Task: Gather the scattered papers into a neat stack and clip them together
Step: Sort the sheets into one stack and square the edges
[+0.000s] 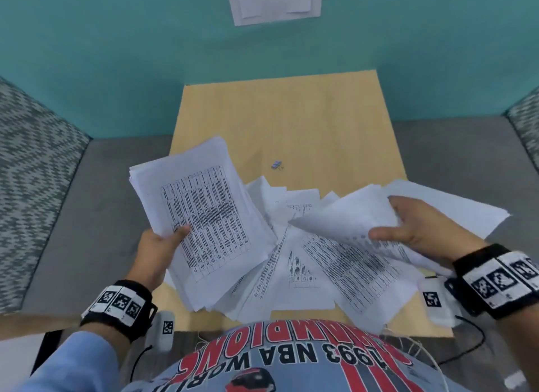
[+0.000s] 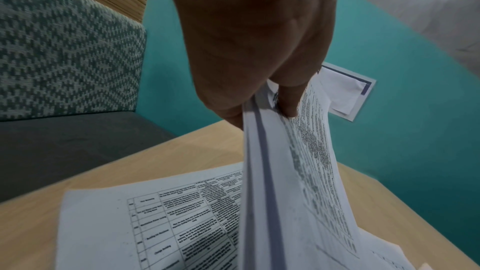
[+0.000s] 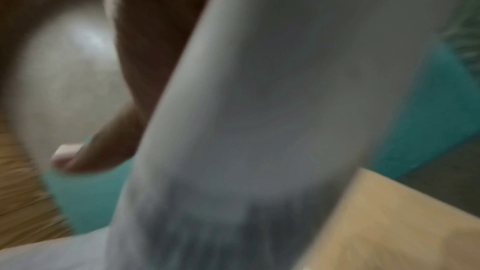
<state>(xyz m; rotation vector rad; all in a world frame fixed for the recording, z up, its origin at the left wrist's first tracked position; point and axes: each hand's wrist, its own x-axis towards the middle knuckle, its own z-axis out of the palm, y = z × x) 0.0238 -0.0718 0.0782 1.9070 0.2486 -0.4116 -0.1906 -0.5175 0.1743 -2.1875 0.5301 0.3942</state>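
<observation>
My left hand grips a thick bundle of printed papers by its near left edge, lifted and tilted above the wooden table. In the left wrist view the thumb and fingers pinch that bundle edge-on. My right hand holds a curled sheet raised over the scattered papers on the table's near half. The right wrist view is blurred, showing the sheet and my thumb. A small clip lies on the table beyond the papers.
A teal wall rises behind the table with a paper notice pinned on it. Patterned cushions and a grey seat flank the table left and right. A cable hangs at the near right edge.
</observation>
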